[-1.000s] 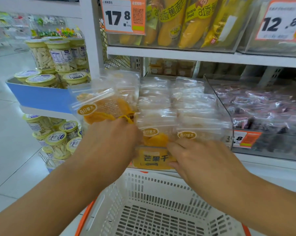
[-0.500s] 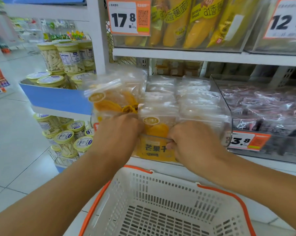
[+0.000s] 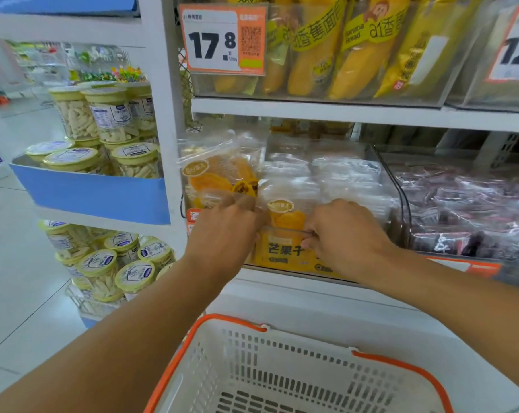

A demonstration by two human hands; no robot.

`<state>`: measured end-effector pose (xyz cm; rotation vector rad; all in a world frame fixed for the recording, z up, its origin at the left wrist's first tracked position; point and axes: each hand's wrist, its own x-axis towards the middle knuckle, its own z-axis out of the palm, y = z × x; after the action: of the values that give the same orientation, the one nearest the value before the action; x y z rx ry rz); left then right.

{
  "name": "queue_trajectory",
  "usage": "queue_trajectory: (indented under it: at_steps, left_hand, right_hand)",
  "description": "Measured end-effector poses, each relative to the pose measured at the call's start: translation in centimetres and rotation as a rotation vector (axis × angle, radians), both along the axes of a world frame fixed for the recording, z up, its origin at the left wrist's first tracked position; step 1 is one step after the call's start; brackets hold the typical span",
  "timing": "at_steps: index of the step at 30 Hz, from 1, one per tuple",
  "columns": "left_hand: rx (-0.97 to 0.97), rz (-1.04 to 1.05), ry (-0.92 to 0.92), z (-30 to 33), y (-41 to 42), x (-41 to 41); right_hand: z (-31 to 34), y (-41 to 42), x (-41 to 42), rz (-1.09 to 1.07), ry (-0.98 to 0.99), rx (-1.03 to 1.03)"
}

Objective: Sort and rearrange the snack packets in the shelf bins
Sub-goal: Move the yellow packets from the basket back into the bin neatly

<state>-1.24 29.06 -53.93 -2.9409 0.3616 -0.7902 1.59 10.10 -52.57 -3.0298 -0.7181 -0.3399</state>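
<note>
left hand (image 3: pixel 225 234) grips a raised mango packet (image 3: pixel 219 177) at the clear bin's (image 3: pixel 396 186) left; right hand (image 3: pixel 346 234) pinches the front packet (image 3: pixel 285 242) between both hands.

Bright, even light; glare on clear wrappers, edges bowed, perhaps slightly soft.

"17.8" on the orange price tag (image 3: pixel 223 40), "Banana Bread" on a yellow bread packet (image 3: pixel 360 52) (upper shelf), "芒果干" on the mango packet (image 3: pixel 283 248)
</note>
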Motion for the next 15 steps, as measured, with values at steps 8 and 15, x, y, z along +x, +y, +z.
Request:
queue_trajectory:
  at_steps: [8,15]
  left_hand:
    - [-0.447,0.007,-0.183,2.8,1.2,-1.2]
    - [-0.981,0.297,-0.098,2.6,4.6,-0.9]
  right_hand:
    - [0.5,-0.2,-2.4,0.108,-0.107,0.011]
    - [5.8,5.2,0.0,0.201,0.106,0.629]
